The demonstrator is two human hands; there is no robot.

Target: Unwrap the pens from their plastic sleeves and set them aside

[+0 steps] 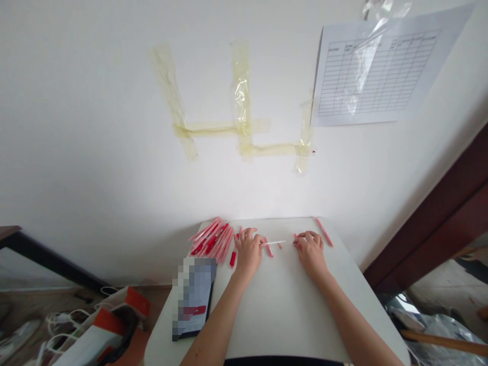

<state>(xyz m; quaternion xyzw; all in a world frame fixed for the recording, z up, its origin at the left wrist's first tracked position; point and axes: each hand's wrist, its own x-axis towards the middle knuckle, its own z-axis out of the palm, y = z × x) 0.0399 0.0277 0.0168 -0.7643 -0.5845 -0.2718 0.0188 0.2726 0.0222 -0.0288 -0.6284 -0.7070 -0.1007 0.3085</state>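
My left hand [248,249] rests on the white table [282,305] with fingers curled, pinching a thin white pen refill [275,243] that points right. Just left of it lies a pile of pink and red pens [212,238], and a red cap [232,259] lies under the hand. My right hand [309,248] is curled too, its fingertips on a small pink pen part [296,237]. Between the hands lie a short pink barrel piece [269,249] and a tiny pink bit. A single pink pen [324,232] lies beyond the right hand.
A phone or tablet [193,296] lies at the table's left edge. The white wall [114,152] carries yellowed tape strips [241,101] and a printed table sheet [381,71]. Orange-and-white boxes and cables [107,325] lie on the floor at left; a dark wooden door frame [438,213] stands at right.
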